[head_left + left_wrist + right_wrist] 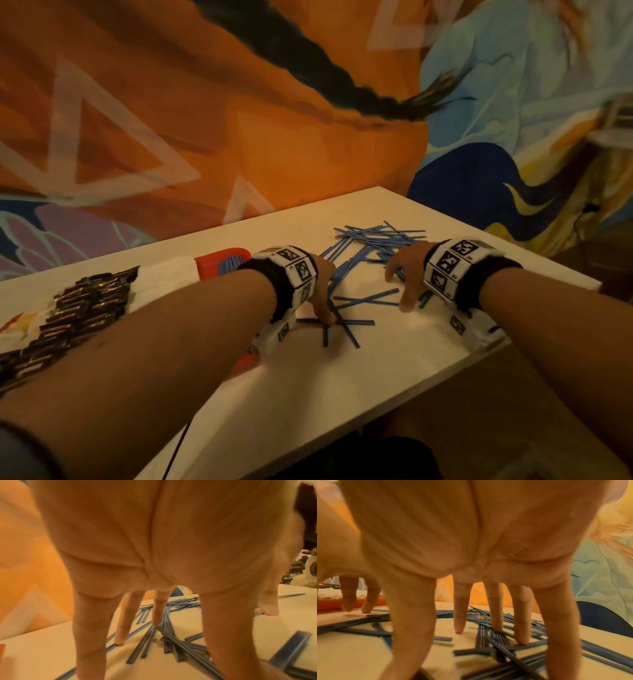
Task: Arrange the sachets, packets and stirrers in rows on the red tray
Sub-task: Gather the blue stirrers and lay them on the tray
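Both my hands stand over the scattered blue stirrers (373,240) on the white table (394,363). My left hand (320,291) has its fingers (122,626) spread and straight, tips down on stirrers that cross at many angles; my right hand (406,274) is likewise splayed, fingertips (523,635) pressing a loose bundle. No shared long axis exists yet. The red tray (205,265) lies to the left of both hands, nearer my left hand, so gathered stirrers must travel leftward.
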The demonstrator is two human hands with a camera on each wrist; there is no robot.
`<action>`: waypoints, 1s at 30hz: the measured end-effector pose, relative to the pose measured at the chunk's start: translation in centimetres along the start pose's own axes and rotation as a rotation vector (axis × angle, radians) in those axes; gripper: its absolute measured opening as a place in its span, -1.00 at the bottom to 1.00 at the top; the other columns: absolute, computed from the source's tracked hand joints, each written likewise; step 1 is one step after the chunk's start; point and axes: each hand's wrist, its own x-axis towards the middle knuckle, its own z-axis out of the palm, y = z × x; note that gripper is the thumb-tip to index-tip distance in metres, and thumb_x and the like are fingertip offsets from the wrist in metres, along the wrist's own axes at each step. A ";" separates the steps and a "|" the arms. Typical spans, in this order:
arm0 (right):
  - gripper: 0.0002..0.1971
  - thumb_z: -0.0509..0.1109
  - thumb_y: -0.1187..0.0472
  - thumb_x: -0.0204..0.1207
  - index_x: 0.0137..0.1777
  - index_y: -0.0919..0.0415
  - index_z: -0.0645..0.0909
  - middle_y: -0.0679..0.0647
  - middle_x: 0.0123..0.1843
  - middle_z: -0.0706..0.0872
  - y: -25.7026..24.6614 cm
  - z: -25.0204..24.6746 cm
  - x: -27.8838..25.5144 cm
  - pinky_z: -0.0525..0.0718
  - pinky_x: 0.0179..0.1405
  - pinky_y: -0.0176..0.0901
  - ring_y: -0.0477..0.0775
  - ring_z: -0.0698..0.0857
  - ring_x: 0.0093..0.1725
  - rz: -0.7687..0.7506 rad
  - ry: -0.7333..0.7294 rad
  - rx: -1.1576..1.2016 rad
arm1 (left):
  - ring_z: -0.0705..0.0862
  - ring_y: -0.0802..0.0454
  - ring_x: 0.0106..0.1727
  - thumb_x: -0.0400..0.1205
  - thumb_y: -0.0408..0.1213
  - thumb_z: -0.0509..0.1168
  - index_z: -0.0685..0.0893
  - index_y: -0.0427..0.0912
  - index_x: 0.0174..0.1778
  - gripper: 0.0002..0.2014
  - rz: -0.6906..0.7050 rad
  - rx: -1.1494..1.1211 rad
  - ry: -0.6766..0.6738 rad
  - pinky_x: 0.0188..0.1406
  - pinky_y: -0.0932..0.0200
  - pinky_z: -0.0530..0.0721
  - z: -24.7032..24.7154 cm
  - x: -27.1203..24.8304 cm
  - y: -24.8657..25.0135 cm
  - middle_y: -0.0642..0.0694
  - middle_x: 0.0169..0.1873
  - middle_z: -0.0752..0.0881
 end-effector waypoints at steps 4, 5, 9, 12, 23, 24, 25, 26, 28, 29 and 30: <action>-0.47 0.63 -0.03 0.39 0.37 -0.02 0.65 0.01 0.36 0.66 -0.3 -0.4 1.7 0.61 0.22 -0.07 0.11 0.64 0.30 -0.043 0.050 0.045 | 0.65 -0.12 0.15 0.50 0.10 0.54 0.53 -0.13 0.44 -0.34 0.026 0.030 0.107 0.12 0.02 0.64 -0.9 2.0 0.3 -0.14 0.22 0.66; -0.48 0.63 0.00 0.40 0.37 -0.01 0.66 -0.01 0.35 0.68 -0.6 -0.4 2.1 0.62 0.21 -0.08 0.10 0.66 0.29 -0.059 0.065 0.055 | 0.65 -0.15 0.20 0.52 0.06 0.54 0.56 -0.14 0.41 -0.39 0.025 0.032 0.141 0.10 0.02 0.63 -1.0 2.5 0.3 -0.16 0.25 0.66; -0.50 0.64 0.06 0.40 0.35 0.01 0.67 -0.04 0.31 0.70 -0.7 -0.7 3.0 0.60 0.19 -0.16 0.06 0.67 0.27 -0.122 0.188 0.218 | 0.63 -0.18 0.11 0.56 -0.03 0.53 0.53 -0.19 0.40 -0.44 0.015 -0.066 0.224 0.02 0.02 0.59 -1.5 4.9 0.2 -0.23 0.27 0.64; -0.51 0.64 0.01 0.39 0.32 0.06 0.66 0.04 0.34 0.68 1.1 -1.1 3.7 0.62 0.26 -0.09 0.14 0.65 0.29 -0.018 0.253 0.290 | 0.52 -0.06 -0.15 0.66 -0.06 0.42 0.48 -0.24 0.41 -0.50 -0.063 -0.189 0.238 -0.01 0.01 0.59 -2.4 6.0 -0.6 -0.18 0.03 0.62; -0.53 0.57 -0.11 0.40 0.24 0.11 0.70 0.07 0.08 0.77 -0.8 -0.2 6.5 0.70 0.04 -0.09 0.16 0.72 0.07 -0.047 0.198 0.197 | 0.53 -0.01 -0.35 0.65 0.18 0.33 0.45 -0.16 -0.36 -0.51 -0.086 -0.230 0.246 -0.21 0.10 0.51 -2.6 8.1 0.4 -0.10 -0.40 0.54; -0.55 0.57 -0.07 0.42 0.26 0.10 0.72 0.07 0.12 0.78 -1.2 -0.5 6.5 0.67 0.04 -0.09 0.16 0.72 0.11 -0.075 0.196 0.220 | 0.56 -0.04 -0.30 0.66 0.18 0.31 0.45 -0.16 -0.35 -0.51 -0.083 -0.272 0.251 -0.20 0.10 0.53 -2.6 8.1 0.4 -0.10 -0.38 0.55; -0.59 0.56 -0.02 0.45 0.28 0.08 0.73 0.05 0.15 0.78 -1.4 -0.7 6.6 0.66 0.08 -0.08 0.14 0.72 0.14 -0.100 0.200 0.247 | 0.60 -0.07 -0.25 0.65 0.18 0.32 0.48 -0.18 -0.32 -0.51 -0.086 -0.323 0.237 -0.20 0.10 0.58 -2.7 8.1 0.3 -0.12 -0.33 0.59; -0.62 0.55 0.03 0.48 0.29 0.05 0.73 0.02 0.18 0.77 -1.3 -0.9 6.7 0.65 0.15 -0.09 0.12 0.71 0.18 -0.106 0.196 0.258 | 0.65 -0.10 -0.16 0.63 0.17 0.36 0.52 -0.21 -0.26 -0.53 -0.086 -0.382 0.211 -0.15 0.08 0.68 -2.8 8.1 0.1 -0.15 -0.24 0.64; -0.65 0.54 0.08 0.50 0.29 0.02 0.71 -0.03 0.24 0.75 -0.4 -0.9 7.1 0.65 0.25 -0.08 0.09 0.70 0.23 -0.073 0.203 0.261 | 0.70 -0.14 0.08 0.56 0.16 0.45 0.56 -0.22 -0.11 -0.54 -0.095 -0.469 0.145 0.13 -0.02 0.75 -2.9 8.1 0.0 -0.18 0.00 0.68; -0.66 0.53 0.09 0.50 0.27 0.06 0.71 -0.01 0.25 0.74 0.0 -0.8 7.3 0.68 0.25 -0.06 0.11 0.70 0.22 -0.034 0.216 0.242 | 0.69 -0.14 0.12 0.54 0.20 0.46 0.54 -0.21 -0.11 -0.51 -0.099 -0.462 0.130 0.19 -0.01 0.73 -2.9 8.0 0.1 -0.17 0.03 0.67; -0.66 0.51 0.09 0.49 0.25 0.10 0.71 0.04 0.25 0.74 0.5 -0.7 7.6 0.70 0.22 -0.03 0.15 0.71 0.20 0.009 0.228 0.207 | 0.67 -0.12 0.09 0.53 0.25 0.44 0.52 -0.19 -0.16 -0.48 -0.098 -0.421 0.132 0.16 0.03 0.71 -3.0 7.9 0.4 -0.15 -0.01 0.66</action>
